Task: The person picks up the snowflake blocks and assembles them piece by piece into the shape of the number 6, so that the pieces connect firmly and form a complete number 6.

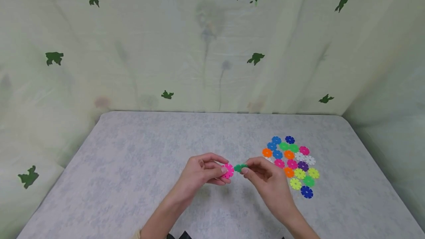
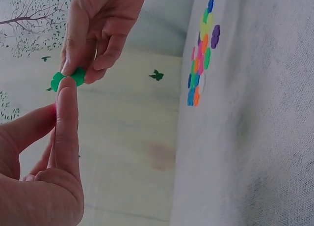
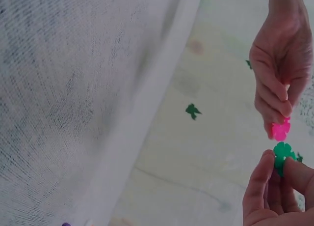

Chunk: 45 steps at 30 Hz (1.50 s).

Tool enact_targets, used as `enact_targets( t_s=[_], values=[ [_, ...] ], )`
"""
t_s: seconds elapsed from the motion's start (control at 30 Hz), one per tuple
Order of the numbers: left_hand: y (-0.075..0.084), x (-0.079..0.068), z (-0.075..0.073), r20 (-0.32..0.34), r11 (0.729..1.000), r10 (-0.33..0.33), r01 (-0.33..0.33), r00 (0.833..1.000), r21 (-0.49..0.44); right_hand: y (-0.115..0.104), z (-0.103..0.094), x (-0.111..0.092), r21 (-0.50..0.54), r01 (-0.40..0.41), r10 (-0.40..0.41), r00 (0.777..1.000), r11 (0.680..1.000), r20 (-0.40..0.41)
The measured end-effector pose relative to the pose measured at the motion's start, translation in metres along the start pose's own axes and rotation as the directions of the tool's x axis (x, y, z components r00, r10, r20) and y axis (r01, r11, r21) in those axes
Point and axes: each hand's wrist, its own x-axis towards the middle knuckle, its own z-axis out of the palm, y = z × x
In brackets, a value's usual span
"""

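Between thumb and fingers my left hand (image 1: 206,170) pinches a pink notched flower-shaped disc (image 1: 228,171), held above the table. My right hand (image 1: 270,183) pinches a green notched disc (image 1: 239,168) by its edge, just to the right of the pink one. Seen from the right wrist, the pink disc (image 3: 281,130) and the green disc (image 3: 283,157) sit edge to edge with a very small gap. In the left wrist view the green disc (image 2: 68,80) shows between the hands, while my left fingers mostly hide the pink one.
Several loose notched discs in blue, orange, pink, white, purple, yellow and green, such as a dark blue disc (image 1: 307,192), lie on the grey table (image 1: 132,165) to the right. A pale curtain (image 1: 149,47) with leaf prints stands behind the table's far edge.
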Motion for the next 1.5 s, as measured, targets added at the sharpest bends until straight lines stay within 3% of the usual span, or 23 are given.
enact_targets(
  t_s=[0.37,0.77,0.97,1.23,1.37,1.5],
  values=[
    [-0.003,-0.001,0.004,0.042,1.000,0.025,-0.025,0.999,-0.002,0.006,0.001,0.001,0.053,0.077,-0.080,0.994,0.996,0.068],
    [-0.004,-0.001,0.009,0.007,0.999,0.043,-0.043,0.999,-0.004,0.010,0.011,-0.003,-0.031,0.174,-0.174,0.985,0.984,0.005],
    [-0.005,0.000,0.009,0.010,0.999,0.033,-0.032,0.999,-0.020,0.009,0.014,-0.004,-0.011,0.112,-0.112,0.994,0.994,-0.006],
    [-0.010,-0.001,0.009,0.078,0.999,-0.001,0.003,0.997,-0.034,0.011,0.008,-0.002,0.029,0.083,-0.084,0.995,0.996,0.044],
    [-0.011,-0.001,0.007,0.063,1.000,0.003,-0.001,0.998,-0.029,0.009,0.002,0.000,-0.002,0.071,-0.070,0.995,0.997,0.077],
    [-0.012,0.000,0.005,0.032,1.000,-0.002,0.002,0.999,-0.007,0.001,-0.006,-0.002,-0.068,0.019,-0.015,0.998,0.998,0.054]
  ],
)
